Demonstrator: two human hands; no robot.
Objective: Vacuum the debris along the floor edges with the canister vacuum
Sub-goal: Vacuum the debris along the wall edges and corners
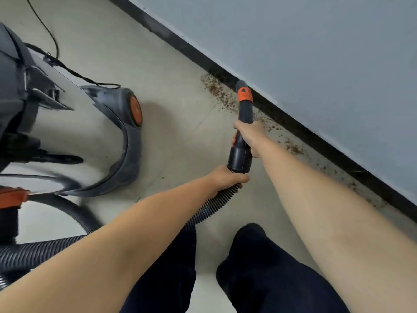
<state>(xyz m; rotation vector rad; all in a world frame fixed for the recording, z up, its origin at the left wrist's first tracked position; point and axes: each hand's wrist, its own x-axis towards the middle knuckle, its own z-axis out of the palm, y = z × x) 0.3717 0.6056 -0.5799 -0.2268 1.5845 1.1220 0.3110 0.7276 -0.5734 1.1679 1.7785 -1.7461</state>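
Note:
Brown crumbly debris (216,89) lies scattered on the pale floor along the black baseboard (282,116). The black nozzle (244,105) with its orange collar points at the baseboard, its tip in the debris. My right hand (250,137) grips the nozzle tube at mid-length. My left hand (228,178) grips the ribbed black hose (216,202) just behind the tube's wide end. The steel canister vacuum (74,123) with a dark base and an orange wheel stands to the left.
The grey wall (316,53) runs diagonally from the top middle to the lower right. A black power cord (52,39) trails across the floor behind the canister. The hose loops round at the lower left. My legs in dark trousers (259,274) are at the bottom.

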